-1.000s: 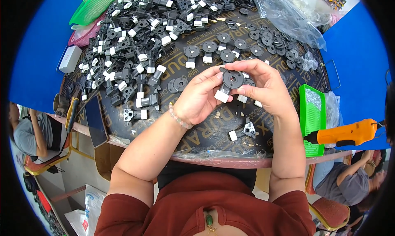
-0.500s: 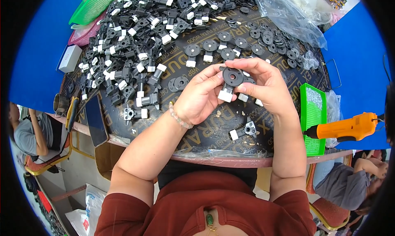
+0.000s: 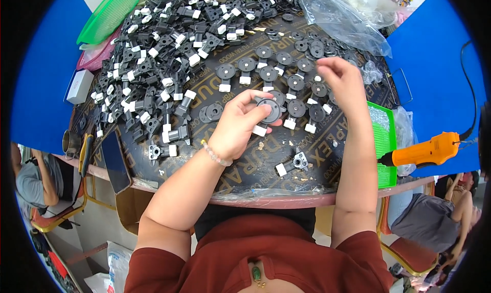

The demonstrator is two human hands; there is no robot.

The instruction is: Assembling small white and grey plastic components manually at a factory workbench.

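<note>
My left hand (image 3: 236, 124) is closed round a black plastic fitting (image 3: 269, 110) with a round disc on top and a white end piece. The thumb presses on its disc. Apart from it, my right hand (image 3: 343, 82) hangs over the right side of the table with fingers bent together; what they hold, if anything, is hidden. Similar disc-topped fittings (image 3: 295, 82) stand in loose rows beyond and right of my left hand. Closer to me lies a fitting without a disc (image 3: 299, 161), its white end pointing left.
A big heap of black-and-white fittings (image 3: 153, 58) covers the table's left and back. Loose black discs (image 3: 316, 48) and a clear plastic bag (image 3: 348, 17) lie at the far right. An orange electric screwdriver (image 3: 427, 150) reaches over a green tray (image 3: 393, 178). A phone (image 3: 115, 160) lies left.
My right hand has let go of the fitting and moved up and right. The left hand keeps hold of it, with its thumb now on the disc.
</note>
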